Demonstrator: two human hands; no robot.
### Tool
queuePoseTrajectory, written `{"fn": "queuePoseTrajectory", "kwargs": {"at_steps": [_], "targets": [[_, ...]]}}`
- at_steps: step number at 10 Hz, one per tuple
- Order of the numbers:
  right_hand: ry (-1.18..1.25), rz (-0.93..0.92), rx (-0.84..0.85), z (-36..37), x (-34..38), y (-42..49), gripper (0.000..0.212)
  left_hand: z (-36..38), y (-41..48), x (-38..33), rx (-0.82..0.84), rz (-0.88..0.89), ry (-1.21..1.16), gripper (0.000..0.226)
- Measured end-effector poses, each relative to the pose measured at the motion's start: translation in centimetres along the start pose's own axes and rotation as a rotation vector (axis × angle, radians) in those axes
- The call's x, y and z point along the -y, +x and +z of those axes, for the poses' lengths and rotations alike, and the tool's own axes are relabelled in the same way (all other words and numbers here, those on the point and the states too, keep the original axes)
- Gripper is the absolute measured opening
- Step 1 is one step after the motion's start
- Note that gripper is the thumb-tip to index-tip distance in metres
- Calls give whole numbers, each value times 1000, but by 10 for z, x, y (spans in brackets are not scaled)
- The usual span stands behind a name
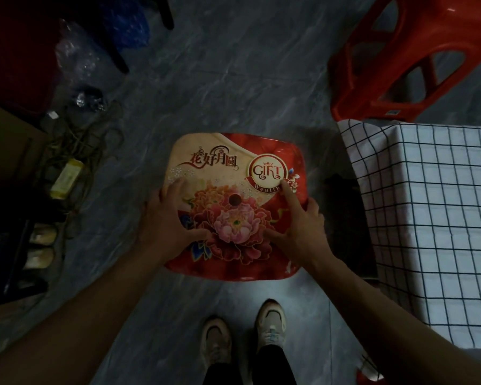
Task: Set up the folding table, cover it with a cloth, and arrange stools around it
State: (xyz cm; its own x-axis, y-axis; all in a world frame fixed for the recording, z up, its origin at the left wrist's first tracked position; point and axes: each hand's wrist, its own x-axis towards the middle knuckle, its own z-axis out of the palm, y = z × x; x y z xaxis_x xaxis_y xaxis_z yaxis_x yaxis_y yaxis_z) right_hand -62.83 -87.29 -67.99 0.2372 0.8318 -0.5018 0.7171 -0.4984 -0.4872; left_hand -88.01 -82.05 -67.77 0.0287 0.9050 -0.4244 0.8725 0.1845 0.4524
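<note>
A stool with a red and cream flowered seat point(233, 173) stands on the floor right in front of me, seen from above. My left hand point(170, 218) grips its left edge, thumb on the seat top. On the seat's right side lies my right hand point(300, 223), fingers spread, gripping the edge. To the right stands the table, covered with a white cloth with a dark grid point(433, 218) that hangs down its side. A plain red plastic stool point(395, 65) stands beyond the table's far corner.
Grey marbled floor tiles point(233, 79) lie all around. At the left there are a cardboard box point(9, 151), tangled cords with a yellow block point(67, 177), plastic bags point(75, 56) and shoes point(41, 245). My own feet point(245, 334) are just behind the stool.
</note>
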Motion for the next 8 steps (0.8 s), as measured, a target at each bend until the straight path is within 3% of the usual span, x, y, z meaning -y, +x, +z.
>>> {"fn": "queuePoseTrajectory", "kwargs": {"at_steps": [6,8], "targets": [[46,-39,-3,23,16,-13,111,-13,-9,24,-27,-22,-9,119],[58,-53,-16,17,18,-17,105,-7,-23,15,-169,59,106,94]]}}
